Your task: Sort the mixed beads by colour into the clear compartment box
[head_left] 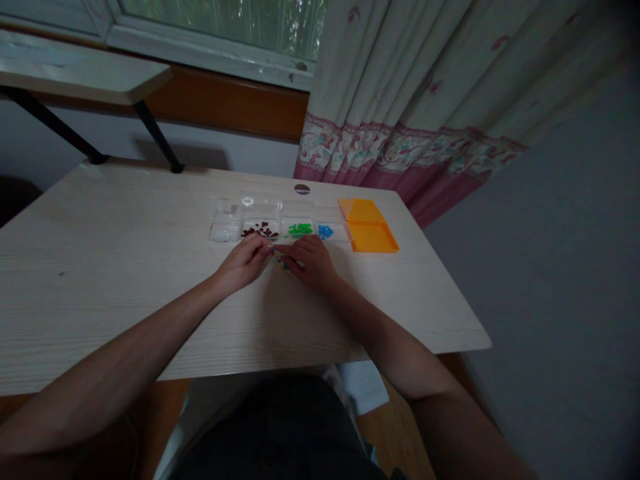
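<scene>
My left hand [249,259] is closed in a pinch on something tiny at its fingertips, too small to make out. Stretched toward that pinch is the index finger of my right hand [313,262], its thumb held apart below. Several small blue and yellow pieces [283,266] lie under the right hand and are partly hidden by it. Just beyond the hands are open clear plastic boxes. One holds dark brown pieces [265,231], another bright green pieces [300,229], and a third blue pieces [325,231]. The clear box [220,233] at the left end has pale contents.
An open orange box [373,237] lies right of the clear ones. Behind them a round dark sticker or disc [302,189] is on the pale wooden table [150,287]. A raised shelf [90,77] stands at the back left, and a curtain [380,100] hangs behind.
</scene>
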The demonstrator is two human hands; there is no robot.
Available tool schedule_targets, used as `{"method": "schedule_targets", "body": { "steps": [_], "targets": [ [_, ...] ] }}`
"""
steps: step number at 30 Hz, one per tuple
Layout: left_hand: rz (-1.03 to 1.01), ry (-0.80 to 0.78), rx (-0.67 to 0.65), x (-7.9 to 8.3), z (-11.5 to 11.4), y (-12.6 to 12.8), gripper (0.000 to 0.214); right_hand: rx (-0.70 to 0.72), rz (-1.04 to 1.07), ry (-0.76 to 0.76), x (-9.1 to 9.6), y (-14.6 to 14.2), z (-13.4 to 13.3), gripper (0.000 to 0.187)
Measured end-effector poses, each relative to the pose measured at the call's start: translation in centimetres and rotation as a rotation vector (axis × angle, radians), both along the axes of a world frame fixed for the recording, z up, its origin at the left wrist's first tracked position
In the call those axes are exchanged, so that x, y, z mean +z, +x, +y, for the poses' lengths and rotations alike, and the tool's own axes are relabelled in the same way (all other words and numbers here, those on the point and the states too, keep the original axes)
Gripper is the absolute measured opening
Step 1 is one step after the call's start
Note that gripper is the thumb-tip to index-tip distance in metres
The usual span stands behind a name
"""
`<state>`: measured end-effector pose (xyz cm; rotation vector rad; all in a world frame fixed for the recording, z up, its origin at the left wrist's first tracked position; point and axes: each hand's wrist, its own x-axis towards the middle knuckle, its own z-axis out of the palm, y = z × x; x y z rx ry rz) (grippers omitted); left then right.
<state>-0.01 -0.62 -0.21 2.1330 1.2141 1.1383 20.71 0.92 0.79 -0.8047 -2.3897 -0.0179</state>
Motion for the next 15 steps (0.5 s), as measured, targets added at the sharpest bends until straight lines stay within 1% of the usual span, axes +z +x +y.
{"method": "schedule_targets", "body": {
  "steps": [4,15],
  "targets": [
    [-0.019,0.003,-0.008,0.12,-0.10,0.08,0.038,-0.005,-0.015,0.010,0.12,-0.16,-0.28,0.031],
    [0.019,0.019,-0.017,-0.34,-0.08,0.37,0.038,-0.004,0.023,0.054,-0.32,-0.22,-0.08,0.027]
  ]
}}
